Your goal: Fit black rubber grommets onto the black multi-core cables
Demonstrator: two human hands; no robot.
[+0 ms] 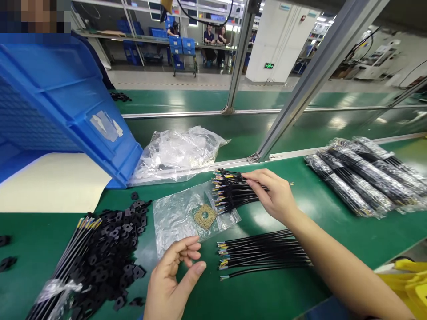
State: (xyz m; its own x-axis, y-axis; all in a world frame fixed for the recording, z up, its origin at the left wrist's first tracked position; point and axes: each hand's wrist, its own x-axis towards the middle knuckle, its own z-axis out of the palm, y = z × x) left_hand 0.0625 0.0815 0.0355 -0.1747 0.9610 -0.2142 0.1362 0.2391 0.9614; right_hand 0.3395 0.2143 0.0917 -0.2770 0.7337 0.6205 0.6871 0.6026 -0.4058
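Note:
My right hand (pixel 271 193) pinches a black cable at the top of a bundle of black cables (pixel 238 195) with coloured wire ends. My left hand (pixel 178 273) is held palm up with its fingers curved apart and nothing between them. Just beyond it, a tan square piece with a round hole (pixel 205 217) lies on a clear plastic bag (pixel 173 213). A second row of black cables (pixel 263 251) is spread to the right of my left hand. Left of that hand is a pile of small black parts (pixel 110 249), beside a tied cable bundle (pixel 66 262).
A tilted blue crate (pixel 80 89) stands at the left, near a crumpled plastic bag (pixel 183 149). Wrapped cable bundles (pixel 360 178) lie at the right. A slanted metal post (pixel 310 75) rises behind the green table (pixel 273 293). People sit in the background.

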